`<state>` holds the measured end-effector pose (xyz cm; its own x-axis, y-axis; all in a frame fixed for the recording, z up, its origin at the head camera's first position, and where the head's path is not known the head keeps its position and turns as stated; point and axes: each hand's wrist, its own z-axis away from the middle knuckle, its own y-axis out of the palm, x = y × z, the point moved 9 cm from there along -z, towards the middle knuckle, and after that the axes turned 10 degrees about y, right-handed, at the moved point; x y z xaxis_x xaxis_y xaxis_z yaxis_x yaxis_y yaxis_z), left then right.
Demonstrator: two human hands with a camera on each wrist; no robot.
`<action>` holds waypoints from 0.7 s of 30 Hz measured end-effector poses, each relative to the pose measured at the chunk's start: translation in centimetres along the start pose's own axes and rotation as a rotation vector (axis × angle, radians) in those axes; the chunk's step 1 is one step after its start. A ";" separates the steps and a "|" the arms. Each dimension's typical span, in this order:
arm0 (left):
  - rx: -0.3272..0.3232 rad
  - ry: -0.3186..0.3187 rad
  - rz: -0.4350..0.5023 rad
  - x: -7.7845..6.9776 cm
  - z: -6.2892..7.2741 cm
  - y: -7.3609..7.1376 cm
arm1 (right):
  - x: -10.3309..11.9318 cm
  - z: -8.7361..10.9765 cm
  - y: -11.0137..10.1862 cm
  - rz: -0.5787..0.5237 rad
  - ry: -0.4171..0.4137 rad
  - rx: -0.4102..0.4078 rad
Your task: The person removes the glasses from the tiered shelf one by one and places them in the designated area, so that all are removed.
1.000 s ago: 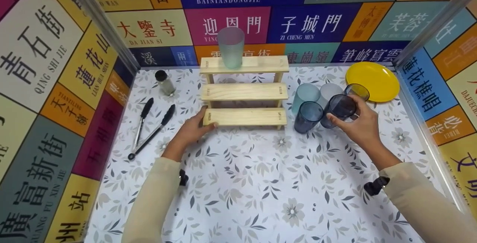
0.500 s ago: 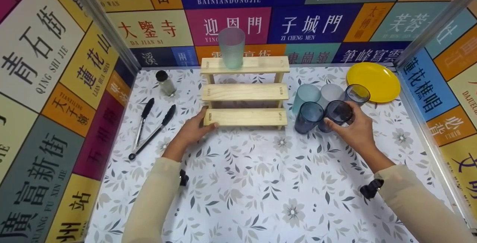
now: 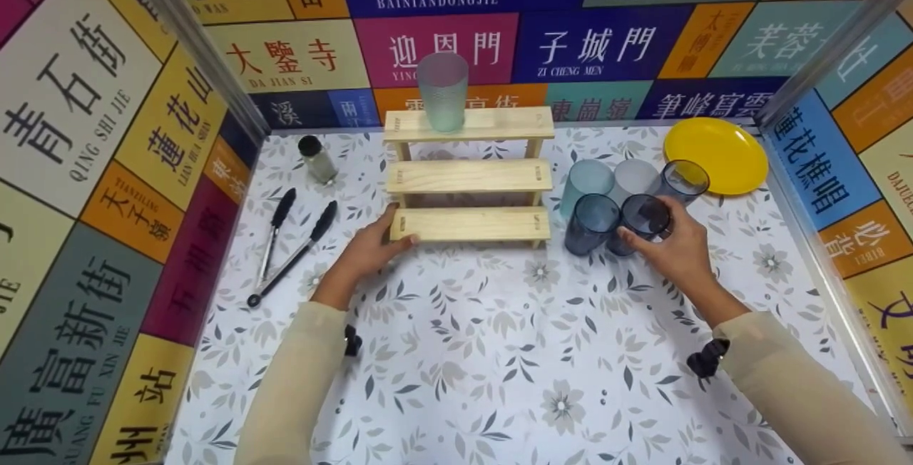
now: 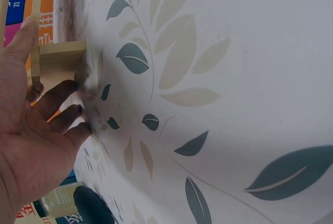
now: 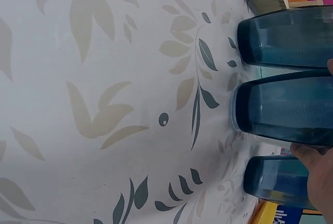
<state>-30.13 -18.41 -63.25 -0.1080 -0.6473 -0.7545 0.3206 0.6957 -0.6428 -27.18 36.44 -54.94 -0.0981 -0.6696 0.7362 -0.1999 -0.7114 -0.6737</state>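
With thumb and fingers round its side, my right hand (image 3: 676, 247) holds a dark blue tumbler (image 3: 644, 215). Another dark tumbler (image 3: 593, 224) stands close at its left, and a third (image 3: 685, 181) behind it on the right. Behind them are a pale teal tumbler (image 3: 588, 183) and a frosted clear one (image 3: 637, 178). In the right wrist view the held tumbler (image 5: 286, 107) is the middle of three. My left hand (image 3: 371, 244) pinches the left end of the lowest step of a three-tier wooden stand (image 3: 471, 224); its thumb lies on the board (image 4: 35, 52).
A pale green tumbler (image 3: 444, 90) stands on the stand's top tier. Black-tipped tongs (image 3: 285, 251) and a small black-capped jar (image 3: 317, 158) are at left. A yellow plate (image 3: 727, 155) lies at the back right. Printed panels (image 3: 435, 44) wall the table on three sides.
My right hand has brought the dark tumbler a little left and toward me, beside the other dark tumbler, then shifted only slightly. The left hand has stayed at the stand.
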 end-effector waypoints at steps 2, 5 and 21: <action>-0.003 -0.001 0.006 0.0 0.0 0.0 | 0.0 0.0 0.1 -0.009 -0.007 -0.005; -0.006 -0.009 0.011 0.1 0.1 0.0 | 0.0 0.0 0.2 -0.014 -0.007 -0.005; -0.001 -0.007 -0.018 0.0 0.0 0.0 | 0.0 0.1 0.3 0.027 0.037 0.063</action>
<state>-30.16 -18.40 -63.24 -0.1074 -0.6618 -0.7420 0.3181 0.6842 -0.6563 -27.15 36.23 -55.19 -0.1387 -0.6816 0.7185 -0.1348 -0.7057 -0.6955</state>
